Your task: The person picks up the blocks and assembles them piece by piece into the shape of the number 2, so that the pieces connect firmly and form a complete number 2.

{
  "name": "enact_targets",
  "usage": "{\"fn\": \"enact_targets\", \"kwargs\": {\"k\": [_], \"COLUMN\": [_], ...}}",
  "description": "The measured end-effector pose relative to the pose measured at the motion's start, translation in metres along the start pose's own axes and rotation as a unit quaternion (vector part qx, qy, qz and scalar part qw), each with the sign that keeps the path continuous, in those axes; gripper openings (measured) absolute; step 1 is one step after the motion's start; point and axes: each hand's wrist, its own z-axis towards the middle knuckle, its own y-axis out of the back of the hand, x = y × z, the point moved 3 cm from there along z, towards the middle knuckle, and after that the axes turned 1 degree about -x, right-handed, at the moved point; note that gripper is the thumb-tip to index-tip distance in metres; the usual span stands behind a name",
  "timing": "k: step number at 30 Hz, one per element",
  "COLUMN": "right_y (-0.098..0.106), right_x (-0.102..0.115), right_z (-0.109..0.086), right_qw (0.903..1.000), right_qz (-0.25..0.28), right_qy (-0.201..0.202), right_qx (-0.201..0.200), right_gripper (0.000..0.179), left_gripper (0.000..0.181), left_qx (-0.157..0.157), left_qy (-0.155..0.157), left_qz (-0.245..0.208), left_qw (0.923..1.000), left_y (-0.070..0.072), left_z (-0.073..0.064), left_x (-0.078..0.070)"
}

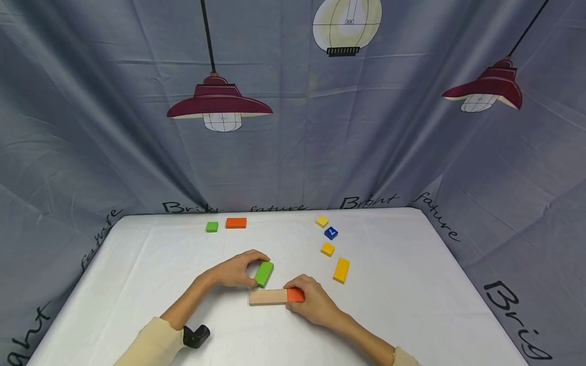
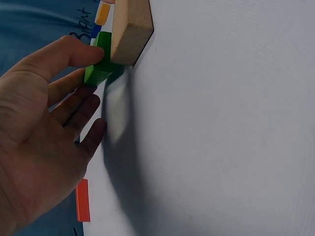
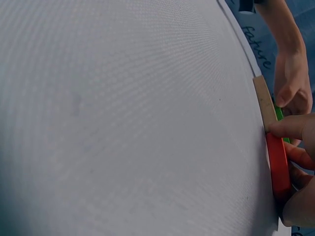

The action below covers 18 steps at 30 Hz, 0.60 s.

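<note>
Between the thumb and fingers of my left hand is a green rectangular block, tilted just behind a plain wooden block. The left wrist view shows the thumb on the green block, close beside the end of the wooden block. My right hand grips an orange-red block, lined up with the wooden block's right end. In the right wrist view the fingers curl around the red block, one fingertip near where it meets the wooden block.
At the back left lie a small green block and an orange block. To the right are a small yellow block, a blue block with a white mark, another yellow block and a longer yellow one. Behind the white table hangs a curtain.
</note>
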Motion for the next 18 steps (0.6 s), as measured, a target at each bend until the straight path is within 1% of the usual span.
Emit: {"fn": "enact_targets", "kwargs": {"k": [6, 11, 18], "right_y": [0.0, 0.0, -0.001], "right_x": [0.0, 0.0, -0.001], "right_z": [0.0, -0.001, 0.0], "right_qw": [1.0, 1.0, 1.0], "right_qz": [0.002, 0.002, -0.001], "right_qy": [0.003, 0.002, 0.001], "right_qx": [0.0, -0.001, -0.003], "right_gripper": [0.03, 0.031, 0.031], "left_gripper": [0.062, 0.062, 0.061], "left_qx": [0.01, 0.013, 0.017], "left_qy": [-0.011, -0.002, 0.001], "left_qz": [0.013, 0.026, 0.026], "left_qw": [0.9998, 0.9996, 0.9995], "left_y": [-0.006, -0.01, -0.013], "left_z": [0.005, 0.009, 0.012], "left_x": [-0.005, -0.006, -0.007]}}
